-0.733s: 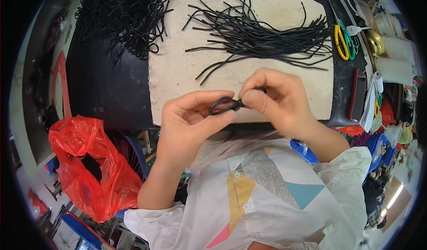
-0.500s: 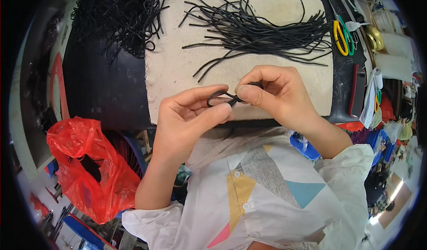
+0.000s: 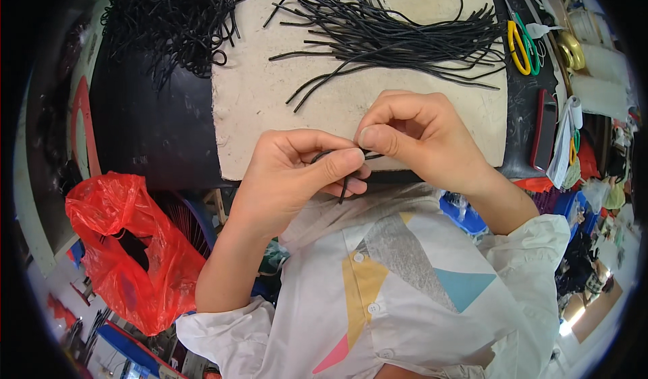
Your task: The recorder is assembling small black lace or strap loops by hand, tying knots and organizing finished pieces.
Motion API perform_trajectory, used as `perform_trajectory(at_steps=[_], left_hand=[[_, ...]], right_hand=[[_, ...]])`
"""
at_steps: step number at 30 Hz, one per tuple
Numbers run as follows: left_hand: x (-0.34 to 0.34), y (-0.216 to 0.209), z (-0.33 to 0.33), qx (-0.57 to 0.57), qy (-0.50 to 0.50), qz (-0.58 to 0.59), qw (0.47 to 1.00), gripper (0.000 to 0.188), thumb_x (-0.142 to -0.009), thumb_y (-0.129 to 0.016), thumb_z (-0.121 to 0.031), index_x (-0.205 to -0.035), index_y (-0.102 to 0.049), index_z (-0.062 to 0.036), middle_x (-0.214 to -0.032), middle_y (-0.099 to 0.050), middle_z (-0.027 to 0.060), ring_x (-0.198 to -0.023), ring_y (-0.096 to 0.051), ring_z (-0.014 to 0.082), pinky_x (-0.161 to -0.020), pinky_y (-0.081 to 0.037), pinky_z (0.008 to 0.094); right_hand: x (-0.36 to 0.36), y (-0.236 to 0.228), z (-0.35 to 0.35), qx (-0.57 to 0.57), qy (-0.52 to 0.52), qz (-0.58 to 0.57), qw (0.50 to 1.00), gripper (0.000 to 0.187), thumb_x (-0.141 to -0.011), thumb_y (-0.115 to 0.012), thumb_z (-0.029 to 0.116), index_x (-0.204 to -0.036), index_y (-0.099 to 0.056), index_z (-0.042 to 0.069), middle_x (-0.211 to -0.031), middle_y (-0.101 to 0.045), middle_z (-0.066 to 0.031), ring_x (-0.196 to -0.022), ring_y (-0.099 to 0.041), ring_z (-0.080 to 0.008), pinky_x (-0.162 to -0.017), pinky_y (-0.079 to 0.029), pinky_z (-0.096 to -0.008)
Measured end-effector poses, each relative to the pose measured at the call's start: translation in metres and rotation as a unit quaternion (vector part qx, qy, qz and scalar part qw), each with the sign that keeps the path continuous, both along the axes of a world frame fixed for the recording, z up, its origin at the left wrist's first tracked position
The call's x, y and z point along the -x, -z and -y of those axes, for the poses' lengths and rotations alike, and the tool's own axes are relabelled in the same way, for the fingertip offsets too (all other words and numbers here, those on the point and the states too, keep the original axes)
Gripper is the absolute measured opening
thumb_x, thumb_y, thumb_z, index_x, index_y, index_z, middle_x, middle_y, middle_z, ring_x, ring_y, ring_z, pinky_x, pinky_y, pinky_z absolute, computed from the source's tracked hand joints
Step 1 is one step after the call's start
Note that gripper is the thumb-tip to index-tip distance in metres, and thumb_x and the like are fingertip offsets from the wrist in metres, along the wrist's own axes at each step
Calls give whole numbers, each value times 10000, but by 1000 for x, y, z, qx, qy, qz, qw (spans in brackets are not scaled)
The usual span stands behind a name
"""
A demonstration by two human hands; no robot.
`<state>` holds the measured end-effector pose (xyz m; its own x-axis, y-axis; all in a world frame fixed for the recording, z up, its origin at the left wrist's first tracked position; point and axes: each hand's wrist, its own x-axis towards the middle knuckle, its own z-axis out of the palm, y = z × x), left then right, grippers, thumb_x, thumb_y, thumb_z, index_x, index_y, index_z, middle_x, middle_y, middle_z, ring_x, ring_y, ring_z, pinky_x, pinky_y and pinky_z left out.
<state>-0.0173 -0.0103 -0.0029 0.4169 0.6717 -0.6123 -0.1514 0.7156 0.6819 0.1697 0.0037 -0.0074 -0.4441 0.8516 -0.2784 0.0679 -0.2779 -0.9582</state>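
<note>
Between my two hands is a short black cord (image 3: 343,188), mostly covered by the fingers. My left hand (image 3: 307,170) pinches it between thumb and fingers, and one cord end hangs below them. Thumb and forefinger of my right hand (image 3: 412,132) are pressed together at the same cord, touching the left fingertips; a bit of cord shows under the right thumb. Just beyond the hands, a loose bundle of straight black cords (image 3: 398,38) lies on a pale board (image 3: 270,109). A heap of curled, looped black cords (image 3: 172,24) is at the far left.
The board lies on a black table (image 3: 148,129). To the right are scissors (image 3: 518,45) with yellow and green handles, a dark red-edged phone-like object (image 3: 542,129) and a paper roll (image 3: 565,143). A red plastic bag (image 3: 135,257) hangs at the left; a blue basket (image 3: 462,213) sits beneath the right forearm.
The cord loop that showed between my hands is now hidden, and a cord end hangs below the left fingers. My fingertips have come together. The view has shifted slightly.
</note>
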Motion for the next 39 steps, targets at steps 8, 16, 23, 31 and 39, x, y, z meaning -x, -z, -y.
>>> perform_trajectory(at_steps=[8,16,23,31,39], left_hand=[[0,4,-1,-48,61,44,996,128,-778,-624,-65,-837,-610,48,-729,-628,134,-606,-604,136,-551,-505,222],[1,12,8,-28,-48,61,997,166,-783,-600,-22,-933,-592,48,-803,-617,102,-682,-593,135,-611,-488,228],[-6,9,17,-57,-81,58,993,189,-784,-600,-18,-957,-589,55,-843,-613,88,-740,-582,113,-650,-478,210],[-3,12,19,-107,-48,40,992,190,-779,-587,-1,-958,-586,63,-826,-585,69,-752,-556,102,-656,-455,201],[-11,5,23,-132,-84,14,988,162,-814,-562,-16,-954,-588,62,-810,-597,67,-684,-557,96,-648,-458,214]], right_hand=[[-4,2,-1,186,-58,-123,973,191,-856,-523,154,-769,-567,-10,-694,-536,10,-663,-462,-38,-601,-383,-193],[-1,2,3,47,62,-48,996,125,-785,-621,103,-853,-580,7,-748,-538,10,-701,-479,-44,-631,-398,-189],[3,-11,4,63,38,-12,997,130,-723,-670,16,-835,-608,-5,-741,-607,-23,-675,-552,-51,-603,-449,-176],[3,-9,5,67,35,-15,997,122,-748,-656,74,-823,-614,-13,-730,-623,-48,-671,-589,-81,-612,-469,-197],[4,-6,7,75,40,-37,996,112,-766,-645,85,-826,-619,-6,-760,-619,-38,-697,-561,-65,-614,-459,-197]])
